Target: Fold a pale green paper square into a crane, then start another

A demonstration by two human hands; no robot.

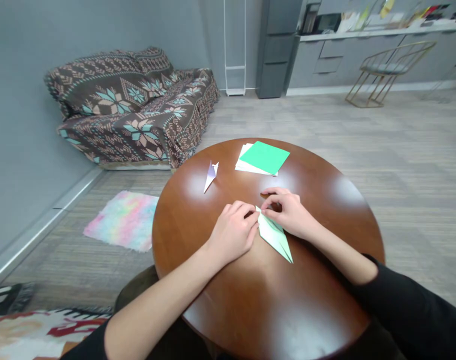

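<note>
A pale green folded paper (276, 236), long and pointed, lies on the round brown table (213, 310) in front of me. My left hand (233, 231) has its fingers curled and pinches the paper's upper tip. My right hand (288, 210) is closed in a pinch on the same end, from the right side. The paper's pointed tail reaches toward me, past my right wrist. Both forearms rest over the table.
A small stack of square sheets (263, 158) with a green one on top lies at the table's far side. A folded white paper piece (210, 176) sits to its left. Beyond are a patterned sofa (134, 105), a pastel rug (123, 219) and a wire chair (387, 70).
</note>
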